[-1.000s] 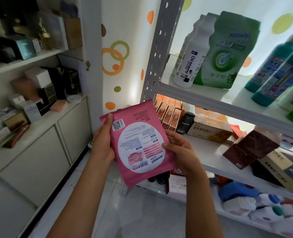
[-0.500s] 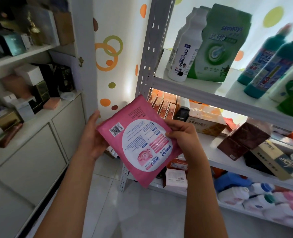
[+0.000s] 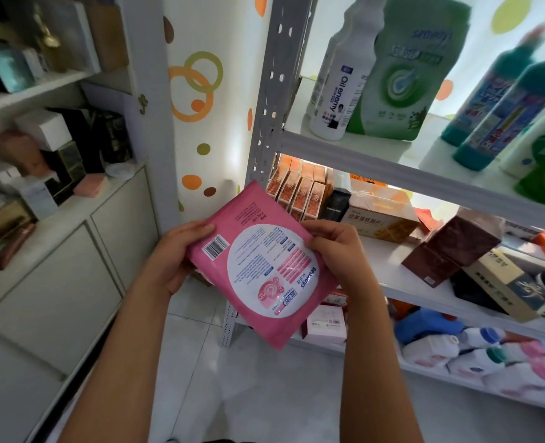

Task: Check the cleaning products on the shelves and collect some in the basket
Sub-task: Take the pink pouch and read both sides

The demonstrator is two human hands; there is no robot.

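You've got the pink pouch (image 3: pixel 264 266) dead centre of the frame, tilted with its printed back facing you. Your left hand (image 3: pixel 176 255) grips its left edge by the barcode, thumb on top, and your right hand (image 3: pixel 335 247) pinches the upper right edge, so both hands are clamped on it.

What I'd watch: it looks like a soft, floppy refill pack held only at its upper edges, so if either hand lets go to reach for something else, the lower corner may swing and slip out. It's also close to the orange boxes (image 3: pixel 296 193) on the middle shelf (image 3: pixel 389 266), centre of frame, so a careless turn could clip them.

Bigger snag: no basket in view anywhere, so you'd be dropping it blind.

Upper right shelf holds a white bottle (image 3: pixel 341 87), a green pouch (image 3: pixel 402 75) and teal bottles (image 3: pixel 501 103). Lower right is a pile of small bottles (image 3: pixel 475 350), blurry.
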